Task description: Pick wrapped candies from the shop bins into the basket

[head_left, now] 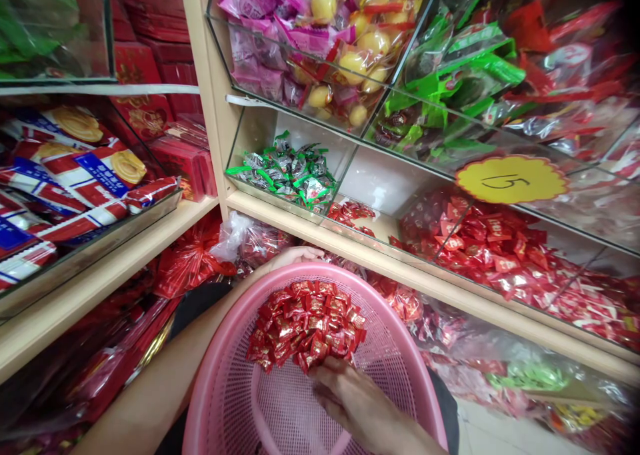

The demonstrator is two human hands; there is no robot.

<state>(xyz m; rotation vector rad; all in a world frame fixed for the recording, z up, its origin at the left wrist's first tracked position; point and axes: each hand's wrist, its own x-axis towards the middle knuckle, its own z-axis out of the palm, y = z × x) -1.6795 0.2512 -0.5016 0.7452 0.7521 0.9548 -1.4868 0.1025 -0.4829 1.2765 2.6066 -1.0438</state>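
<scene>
A pink plastic mesh basket [220, 348] is close in front of me, with a heap of red-and-gold wrapped candies [300, 318] on its far side. My right hand [345, 392] reaches inside, fingers curled at the near edge of the heap, against the candies; its fingertips are partly hidden. My left arm runs round the basket's left side. Against the far rim lies my left hand [300, 254], steadying the basket from outside, partly hidden by the rim.
Ahead is a wooden shelf edge [390, 258] below clear bins of green-wrapped candies [295, 175] and red-wrapped candies [490, 235]. A yellow price tag [513, 179] hangs at right. Packaged biscuits [95, 168] fill the left shelf. A red plastic bag [193, 262] sits under the shelves.
</scene>
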